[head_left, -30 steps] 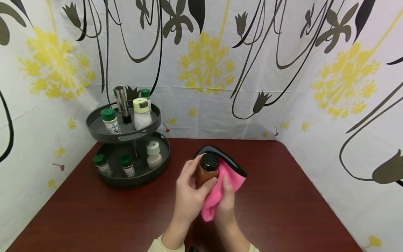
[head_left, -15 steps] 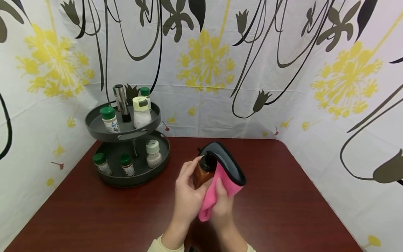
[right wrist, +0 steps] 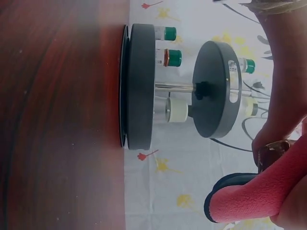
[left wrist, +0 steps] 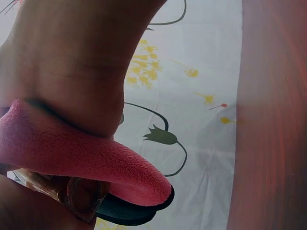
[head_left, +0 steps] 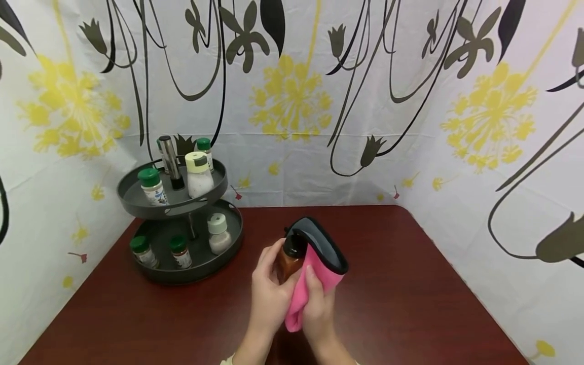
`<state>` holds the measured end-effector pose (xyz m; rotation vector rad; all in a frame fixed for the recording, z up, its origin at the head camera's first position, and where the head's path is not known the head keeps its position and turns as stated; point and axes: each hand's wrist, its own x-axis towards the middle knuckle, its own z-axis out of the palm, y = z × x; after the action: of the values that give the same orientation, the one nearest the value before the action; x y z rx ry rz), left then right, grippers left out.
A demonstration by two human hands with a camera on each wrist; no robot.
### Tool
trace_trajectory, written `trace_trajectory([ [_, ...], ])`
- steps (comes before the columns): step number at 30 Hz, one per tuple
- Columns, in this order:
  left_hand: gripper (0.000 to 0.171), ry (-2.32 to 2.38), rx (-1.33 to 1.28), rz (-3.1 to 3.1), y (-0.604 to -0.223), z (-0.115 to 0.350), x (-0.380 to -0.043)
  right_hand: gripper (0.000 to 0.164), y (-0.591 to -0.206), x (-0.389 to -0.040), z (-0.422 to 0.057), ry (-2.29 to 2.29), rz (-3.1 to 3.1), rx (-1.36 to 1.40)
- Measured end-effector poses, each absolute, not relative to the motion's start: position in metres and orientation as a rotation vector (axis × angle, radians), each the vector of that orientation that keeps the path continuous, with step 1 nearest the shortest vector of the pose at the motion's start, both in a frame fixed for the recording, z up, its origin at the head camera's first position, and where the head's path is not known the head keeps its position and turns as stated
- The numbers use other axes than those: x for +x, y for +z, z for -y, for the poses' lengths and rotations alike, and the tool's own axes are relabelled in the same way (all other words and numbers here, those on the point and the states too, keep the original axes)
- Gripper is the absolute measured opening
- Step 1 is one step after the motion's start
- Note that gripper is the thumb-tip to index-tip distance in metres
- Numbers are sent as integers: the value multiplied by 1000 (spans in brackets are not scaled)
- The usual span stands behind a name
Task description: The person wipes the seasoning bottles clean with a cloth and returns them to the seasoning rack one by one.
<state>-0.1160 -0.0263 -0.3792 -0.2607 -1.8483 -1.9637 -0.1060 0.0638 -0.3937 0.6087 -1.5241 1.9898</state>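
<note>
My left hand (head_left: 268, 296) grips a small amber-brown bottle (head_left: 288, 264) with a black cap (head_left: 295, 246), raised over the table. My right hand (head_left: 318, 310) holds a pink fleecy cloth (head_left: 325, 272) with a black edge and a grey other side (head_left: 321, 237), pressing it against the bottle's right side. The cloth's top curls over near the cap. From the left wrist, the pink cloth (left wrist: 96, 155) fills the middle and hides most of the bottle. The right wrist view shows the folded cloth (right wrist: 259, 197) beside the bottle (right wrist: 273, 155).
A dark grey two-tier round stand (head_left: 196, 274) is at the table's back left. Green-capped jars (head_left: 152, 187), a pale-capped shaker (head_left: 198, 177) and a silver cylinder (head_left: 170, 157) sit on its upper tier. A white-capped shaker (head_left: 219, 235) is below. Patterned curtain (head_left: 292, 172) surrounds the reddish-brown table (head_left: 401, 284).
The cloth has turned on the bottle, so its grey side now shows and part of the cap is covered. The bottle tilts slightly more. The head view has shifted a little.
</note>
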Motion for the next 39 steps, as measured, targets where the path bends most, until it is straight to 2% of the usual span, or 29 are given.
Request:
trace_trajectory([
  [9,62,-1957,-282,1844,-376,26,-118,26,-387,-105,-63,1966,1549,515],
  [39,63,-1942,-279,1688,-385,23,-111,24,-390,-99,-59,2087,1530,435],
])
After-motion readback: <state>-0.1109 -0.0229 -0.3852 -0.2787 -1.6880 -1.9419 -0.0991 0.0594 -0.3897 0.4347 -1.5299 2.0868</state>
